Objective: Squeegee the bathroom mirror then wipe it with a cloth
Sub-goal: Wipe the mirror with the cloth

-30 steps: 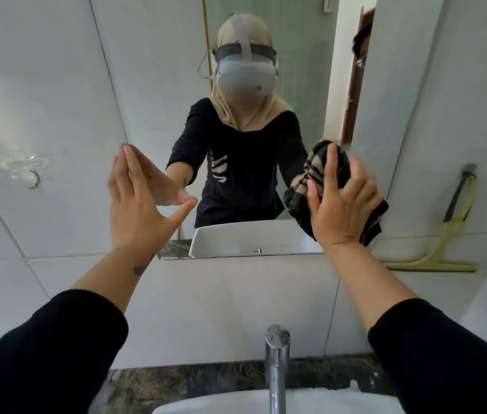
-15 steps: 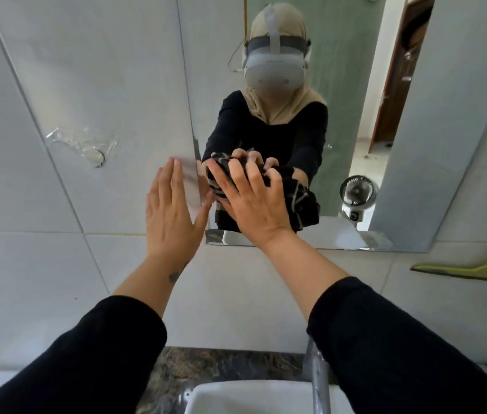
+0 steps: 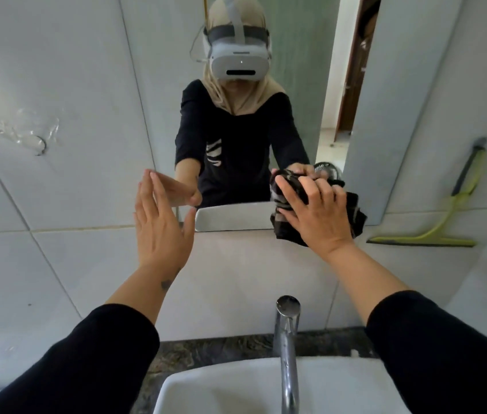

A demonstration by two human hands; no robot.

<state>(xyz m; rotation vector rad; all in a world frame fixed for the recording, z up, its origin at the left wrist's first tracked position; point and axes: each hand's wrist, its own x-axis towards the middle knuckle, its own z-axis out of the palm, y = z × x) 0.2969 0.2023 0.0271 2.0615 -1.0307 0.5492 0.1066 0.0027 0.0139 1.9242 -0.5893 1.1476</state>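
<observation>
A right hand [image 3: 316,216] presses a bunched cloth [image 3: 352,210] flat against the mirror [image 3: 296,121], its grip spread over the fabric; the left hand [image 3: 158,228] hovers, fingers apart and holding nothing. The squeegee [image 3: 433,234] leans aside: wiping is under way, and the upper glass likely needs covering next.

No text, label, brand, number or sign can be read anywhere here. The white marks on the black top reflected in the mirror [image 3: 266,144] are not legible as writing.

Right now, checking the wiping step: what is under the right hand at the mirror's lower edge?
A dark striped cloth lies bunched under the right hand, pressed to the wall mirror at its bottom edge. The glass behind the cloth is covered.
</observation>
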